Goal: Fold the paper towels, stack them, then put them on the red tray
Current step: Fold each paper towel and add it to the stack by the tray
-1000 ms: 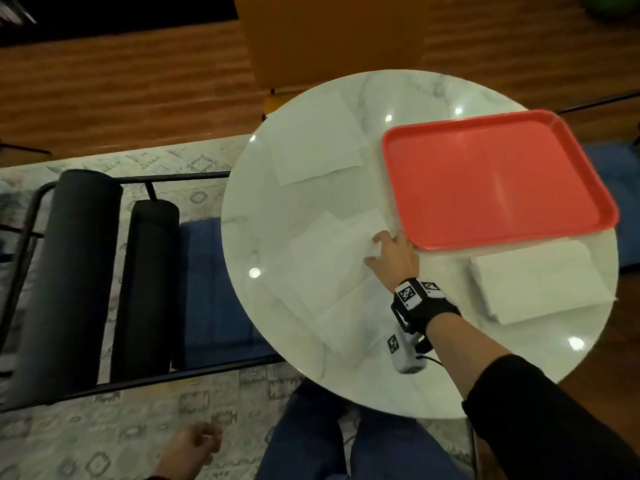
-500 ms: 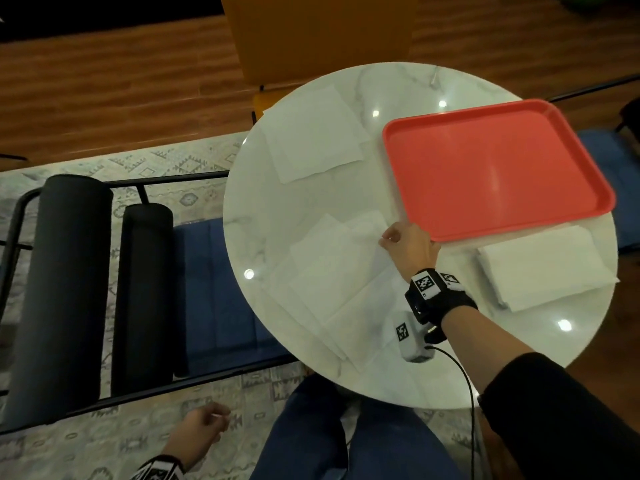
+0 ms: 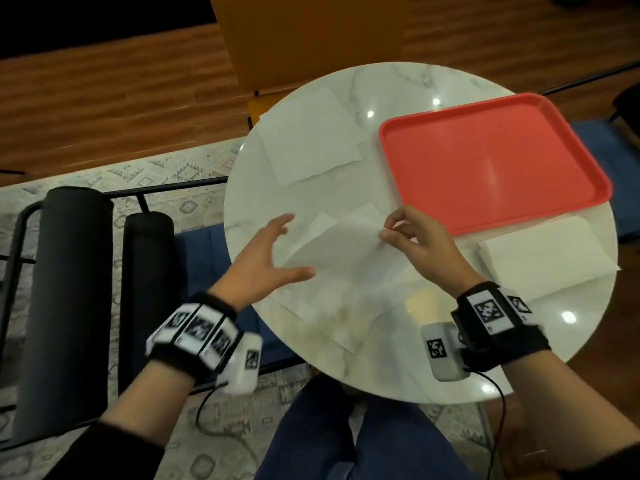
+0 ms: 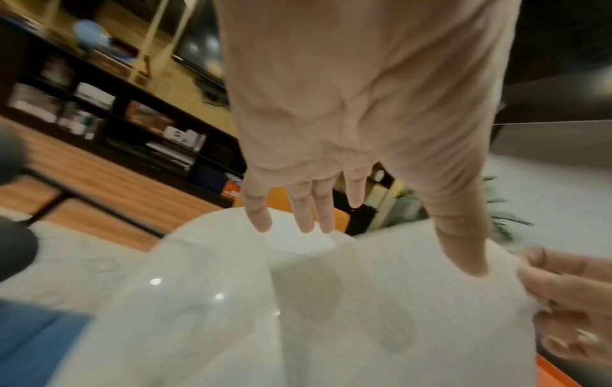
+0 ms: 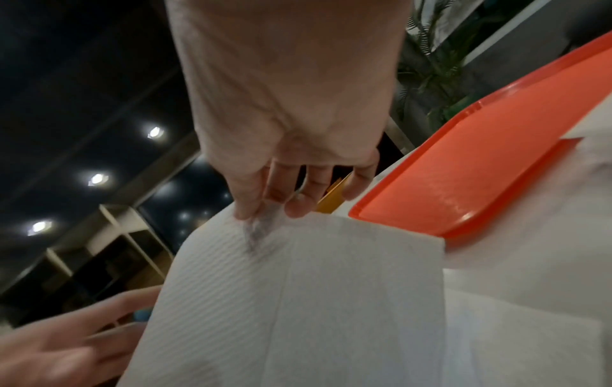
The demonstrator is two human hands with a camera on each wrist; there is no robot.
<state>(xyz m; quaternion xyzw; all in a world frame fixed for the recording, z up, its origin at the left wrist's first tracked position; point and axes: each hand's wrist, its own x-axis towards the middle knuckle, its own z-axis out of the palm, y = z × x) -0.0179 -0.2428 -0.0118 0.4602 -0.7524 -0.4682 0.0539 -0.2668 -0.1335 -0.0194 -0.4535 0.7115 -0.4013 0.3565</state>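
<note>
A white paper towel [image 3: 341, 258] hangs lifted over the round marble table [image 3: 388, 362], pinched at its far right corner by my right hand [image 3: 386, 232] [image 5: 261, 214]. My left hand [image 3: 277, 251] [image 4: 298, 225] hovers at the towel's left edge with fingers spread, holding nothing. More unfolded towels [image 3: 332, 323] lie under the lifted one. Another flat towel [image 3: 311, 136] lies at the table's far left. A folded stack of towels [image 3: 543, 254] sits at the right, just in front of the red tray [image 3: 485, 161], which holds nothing.
An orange chair [image 3: 311, 39] stands behind the table. Black padded rollers on a metal frame [image 3: 65, 289] and a blue cushion sit to the left on a patterned rug. My knees in blue jeans [image 3: 346, 434] are under the near edge.
My right hand has lifted the top towel's corner off the pile. My left hand has come up from beside my lap to the towel's left edge.
</note>
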